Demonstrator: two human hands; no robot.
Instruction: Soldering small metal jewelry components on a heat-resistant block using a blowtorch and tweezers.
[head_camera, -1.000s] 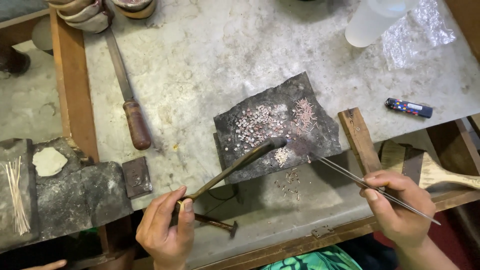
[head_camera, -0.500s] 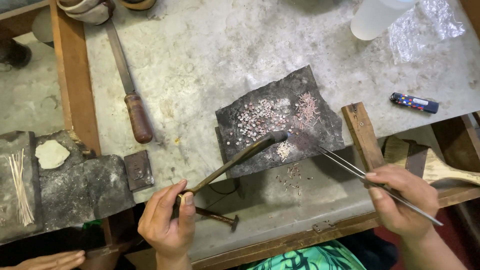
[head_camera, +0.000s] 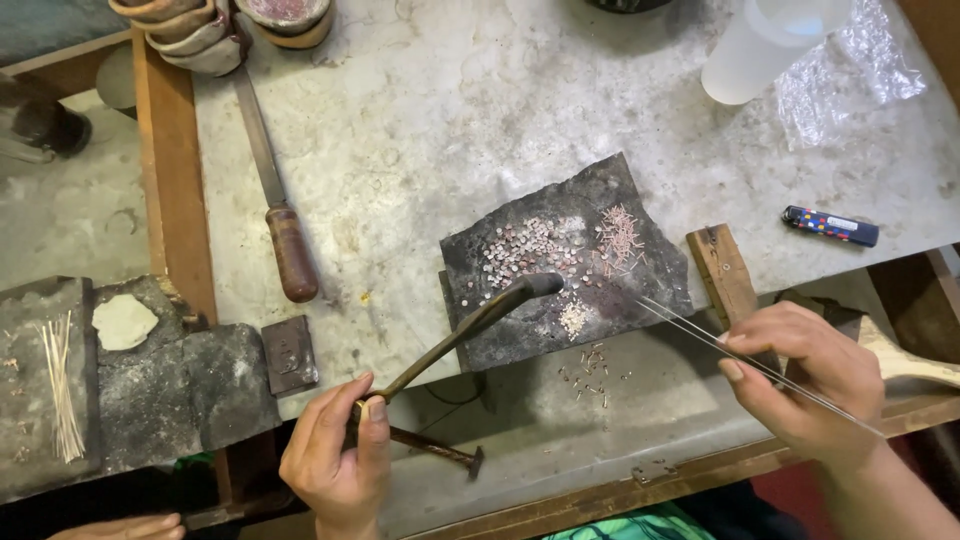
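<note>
My left hand (head_camera: 335, 455) grips the rear end of a curved brown torch pipe (head_camera: 470, 325) whose nozzle rests over a dark charred slab (head_camera: 600, 200). The slab carries several tiny round metal pieces (head_camera: 525, 250), a tuft of short copper wires (head_camera: 620, 232) and a small pale heap (head_camera: 572, 318). My right hand (head_camera: 800, 375) pinches long thin tweezers (head_camera: 690, 325), their tips reaching the slab's right edge. A few small bits (head_camera: 592, 368) lie scattered on the bench just below the slab.
A wooden-handled file (head_camera: 275, 205) lies left of the slab; stacked bowls (head_camera: 190, 28) sit at top left. A plastic container (head_camera: 765, 45), crinkled foil (head_camera: 850, 75) and a lighter (head_camera: 830, 226) are at right. Left are dark blocks (head_camera: 150, 385), thin sticks (head_camera: 60, 385), a wooden peg (head_camera: 725, 275). Another person's hand (head_camera: 120, 527) shows bottom left.
The view has shifted slightly. My right hand and the tweezers have edged a little nearer the slab; the torch nozzle stays over the slab's lower middle.
</note>
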